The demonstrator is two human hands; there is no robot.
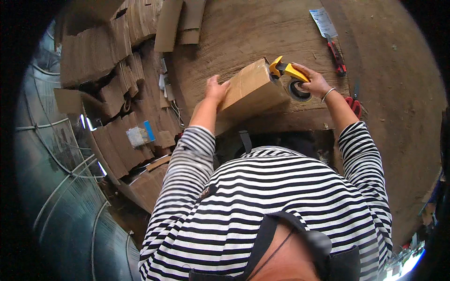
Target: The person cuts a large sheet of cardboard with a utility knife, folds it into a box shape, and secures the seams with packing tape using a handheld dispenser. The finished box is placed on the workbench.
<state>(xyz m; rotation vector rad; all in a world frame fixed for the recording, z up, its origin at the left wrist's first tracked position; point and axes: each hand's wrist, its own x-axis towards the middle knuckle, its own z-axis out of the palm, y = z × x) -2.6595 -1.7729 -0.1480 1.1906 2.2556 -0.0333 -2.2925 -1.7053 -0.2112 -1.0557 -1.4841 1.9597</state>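
Nearest us, between our striped torso and our hands, the worktable's (pixel 239 54) front edge shows in part, with a dark space below it that we cannot make out. Just past that edge lies the carton (pixel 248 91), a long brown box set aslant between our hands. Our left hand (pixel 216 90) touches its left side; some fingers are out of sight, so we cannot tell how firmly they close. Our right hand (pixel 313 83) is wrapped around the yellow tape dispenser (pixel 293 73), whose head is at the carton's right end; its roll is partly covered by our fingers.

Just right of our right wrist are red-handled scissors (pixel 354 107); a red-and-black cutter (pixel 336 58) lies a little farther out. Bare, worn wood gives that hand room outward, and more spreads beyond the carton.

Left of our left hand, stacked cardboard (pixel 119 145) crowds close, leaving that side tighter. Beyond the cutter lies a printed paper (pixel 323 22). Farther left, past the stacks, hangs translucent sheeting (pixel 51 187) over curved lines. Things at the lower right rim are cut off and unclear.
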